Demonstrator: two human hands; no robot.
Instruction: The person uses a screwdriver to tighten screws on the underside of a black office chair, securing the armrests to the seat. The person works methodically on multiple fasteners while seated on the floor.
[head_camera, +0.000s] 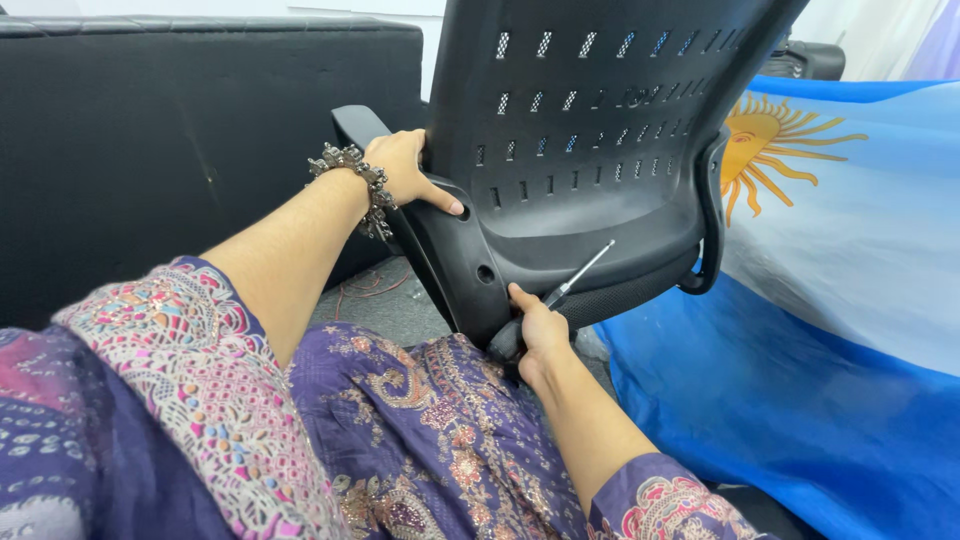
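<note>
A black plastic office chair back (590, 110) with rows of small slots stands tilted in front of me, its padded edge resting low near my lap. My left hand (405, 170), with a beaded bracelet on the wrist, grips the chair back's left edge beside the black armrest (358, 125). My right hand (540, 335) holds a screwdriver (580, 272) by its dark handle at the chair's lower edge. Its metal shaft points up and right across the plastic shell. A round hole (486, 272) sits in the shell just left of the hand.
A black sofa (170, 130) fills the left background. A blue, white and yellow-sun flag cloth (830, 300) covers the right side. Thin red wires (370, 285) lie on the grey floor under the chair. My patterned purple clothing fills the foreground.
</note>
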